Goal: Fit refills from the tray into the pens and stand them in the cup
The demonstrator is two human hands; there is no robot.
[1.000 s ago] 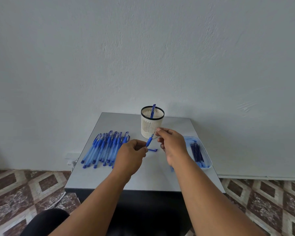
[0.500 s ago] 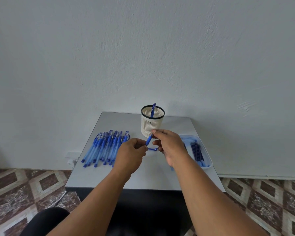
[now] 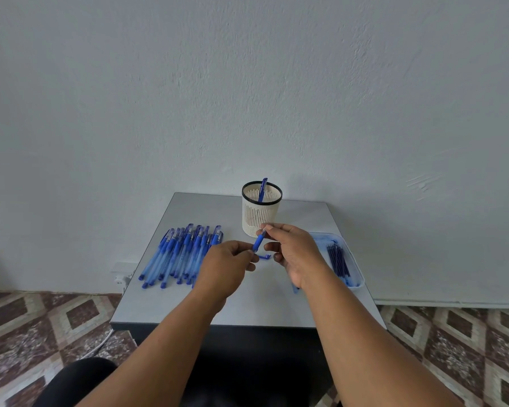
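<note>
A blue pen (image 3: pixel 259 241) is held between both hands above the middle of the grey table (image 3: pixel 247 301). My left hand (image 3: pixel 227 267) grips its lower end; my right hand (image 3: pixel 291 251) pinches its upper end at the tip. A small blue cap (image 3: pixel 264 257) lies on the table just below the pen. A white slotted cup (image 3: pixel 260 214) with a black rim stands behind, with one blue pen (image 3: pixel 262 190) in it. Several blue pens (image 3: pixel 180 254) lie in a row on the left. A pale blue tray (image 3: pixel 356 268) on the right holds several dark refills (image 3: pixel 338 258).
The table stands against a white wall; its front edge is close to my forearms. A blue piece (image 3: pixel 295 288) lies by my right wrist, mostly hidden. A white cable (image 3: pixel 100 346) runs over the patterned tile floor at the left. My dark-clothed knee (image 3: pixel 80 377) is below.
My right hand has drawn in toward the left hand, its fingertips staying on the pen's upper end. The left hand has stayed in place.
</note>
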